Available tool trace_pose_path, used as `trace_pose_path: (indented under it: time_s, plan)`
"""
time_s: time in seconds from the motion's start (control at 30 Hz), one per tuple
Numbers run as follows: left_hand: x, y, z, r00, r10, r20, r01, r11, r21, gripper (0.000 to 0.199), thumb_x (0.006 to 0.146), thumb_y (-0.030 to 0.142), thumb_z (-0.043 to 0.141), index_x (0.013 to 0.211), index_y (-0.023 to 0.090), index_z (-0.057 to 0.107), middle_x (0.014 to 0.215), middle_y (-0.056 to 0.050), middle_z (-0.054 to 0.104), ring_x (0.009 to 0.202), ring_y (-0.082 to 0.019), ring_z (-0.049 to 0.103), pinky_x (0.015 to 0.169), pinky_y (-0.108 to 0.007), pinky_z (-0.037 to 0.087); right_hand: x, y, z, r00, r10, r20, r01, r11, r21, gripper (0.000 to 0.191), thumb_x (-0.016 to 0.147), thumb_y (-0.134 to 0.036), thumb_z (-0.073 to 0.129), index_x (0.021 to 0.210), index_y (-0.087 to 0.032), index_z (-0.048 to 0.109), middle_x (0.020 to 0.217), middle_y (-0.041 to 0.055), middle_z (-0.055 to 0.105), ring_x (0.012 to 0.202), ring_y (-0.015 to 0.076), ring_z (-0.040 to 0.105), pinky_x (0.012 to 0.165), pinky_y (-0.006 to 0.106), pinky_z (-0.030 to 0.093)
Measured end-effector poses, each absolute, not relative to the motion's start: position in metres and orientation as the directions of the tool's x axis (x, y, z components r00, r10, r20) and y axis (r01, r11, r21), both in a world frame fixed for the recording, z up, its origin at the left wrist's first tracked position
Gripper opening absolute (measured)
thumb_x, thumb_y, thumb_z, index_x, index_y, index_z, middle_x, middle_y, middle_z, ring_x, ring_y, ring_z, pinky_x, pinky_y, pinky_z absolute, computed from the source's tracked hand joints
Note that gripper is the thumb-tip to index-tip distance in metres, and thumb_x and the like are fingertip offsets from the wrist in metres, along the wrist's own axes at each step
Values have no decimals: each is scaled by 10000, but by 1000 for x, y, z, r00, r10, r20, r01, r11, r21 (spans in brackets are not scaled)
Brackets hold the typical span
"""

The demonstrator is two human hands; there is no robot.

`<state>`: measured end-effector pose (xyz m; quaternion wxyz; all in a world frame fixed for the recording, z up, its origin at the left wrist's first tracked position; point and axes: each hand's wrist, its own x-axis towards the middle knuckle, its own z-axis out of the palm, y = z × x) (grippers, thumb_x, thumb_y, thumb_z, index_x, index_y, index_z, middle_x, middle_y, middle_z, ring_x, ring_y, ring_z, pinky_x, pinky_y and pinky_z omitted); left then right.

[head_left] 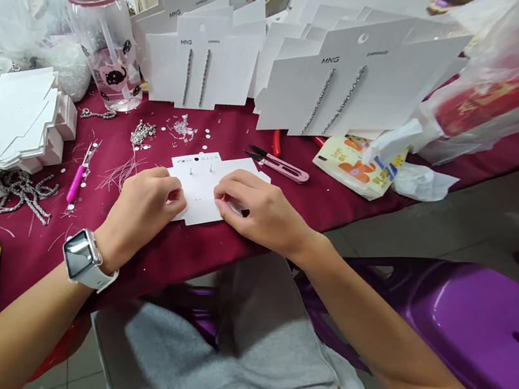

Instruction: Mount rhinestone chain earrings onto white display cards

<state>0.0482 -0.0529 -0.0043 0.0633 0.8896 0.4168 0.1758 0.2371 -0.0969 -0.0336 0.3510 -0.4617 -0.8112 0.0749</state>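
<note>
Left hand (pixel 141 205) and right hand (pixel 262 213) held close together, fingers pressed on single white card (pixel 201 193); two cards (pixel 285 103) beyond printed "MNG", "EARRINGS", two rhinestone strips (pixel 347 98) mounted on each.

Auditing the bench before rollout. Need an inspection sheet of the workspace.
surface: maroon cloth over the table, strewn with small white bits.
job's things: white card under both hands, with two small metal pieces on it; finished MNG cards with rhinestone earrings, piled behind.
clutter: chain tangle, pink snips, pink seam ripper, bottle, plastic bag.
grippers: left hand, watch on wrist, and right hand, both on the card.
cables: nothing seen.
surroundings: purple stool, tiled floor.
</note>
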Motion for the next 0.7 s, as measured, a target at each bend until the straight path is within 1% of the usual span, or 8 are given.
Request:
trace_pose_path:
  time_s: [0.1, 0.2, 0.3, 0.4, 0.47, 0.5, 0.6, 0.7]
  plan:
    - [49, -55, -5, 605, 752, 262, 726, -656, 206, 236, 792, 191, 481, 634, 138, 648, 635, -42, 563, 588, -124, 475, 553, -259, 327, 241, -98, -31, -346, 811, 472, 685, 562, -464, 130, 806, -95, 450, 757, -199, 509, 795, 35, 575, 731, 135, 539, 669, 275, 442]
    - [50, -55, -7, 621, 738, 264, 709, -672, 213, 229, 812, 215, 481, 693, 130, 658, 704, -60, 594, 666, -150, 521, 605, -270, 368, 241, -97, -29, -328, 833, 445, 680, 535, -501, 114, 788, -90, 480, 747, -192, 510, 780, 24, 570, 697, 122, 526, 651, 261, 439]
    - [51, -53, -10, 640, 724, 255, 664, -689, 291, 219, 826, 229, 477, 764, 128, 662, 757, -61, 602, 707, -154, 537, 651, -272, 400, 239, -98, -30, -301, 845, 441, 678, 515, -525, 100, 790, -102, 496, 744, -188, 515, 760, 15, 555, 670, 113, 512, 643, 253, 439]
    - [52, -50, -13, 637, 730, 247, 634, -678, 371, 190, 825, 239, 492, 806, 141, 654, 762, -46, 590, 716, -144, 532, 672, -263, 410, 237, -99, -33, -296, 847, 441, 676, 512, -530, 11, 804, -184, 548, 805, -182, 537, 803, 30, 569, 712, 131, 525, 668, 268, 450]
    - [52, -48, -14, 624, 744, 238, 623, -658, 423, 167, 818, 259, 522, 807, 146, 645, 744, -34, 579, 712, -140, 525, 676, -258, 410, 234, -101, -35, -303, 844, 442, 689, 515, -510, 90, 793, -233, 593, 844, -175, 547, 845, 47, 583, 773, 156, 532, 718, 293, 453]
    - [52, -47, -14, 619, 751, 232, 611, -645, 458, 158, 812, 269, 540, 805, 149, 641, 739, -27, 574, 701, -133, 522, 672, -251, 410, 233, -101, -35, -307, 847, 434, 700, 510, -500, 102, 790, -235, 603, 850, -173, 550, 857, 53, 586, 797, 167, 532, 740, 304, 450]
    - [52, -44, -16, 604, 766, 221, 568, -608, 555, 124, 790, 265, 589, 776, 150, 634, 735, -8, 566, 637, -100, 501, 631, -222, 399, 228, -101, -33, -281, 886, 368, 742, 444, -503, 24, 811, -182, 568, 821, -168, 551, 854, 59, 580, 803, 171, 525, 749, 306, 442]
    - [52, -43, -17, 591, 780, 204, 562, -580, 590, 86, 770, 223, 611, 738, 143, 618, 729, 1, 559, 605, -83, 480, 599, -207, 385, 221, -100, -26, -239, 933, 270, 797, 347, -494, 37, 826, -153, 533, 795, -160, 551, 856, 67, 568, 802, 178, 517, 748, 309, 440]
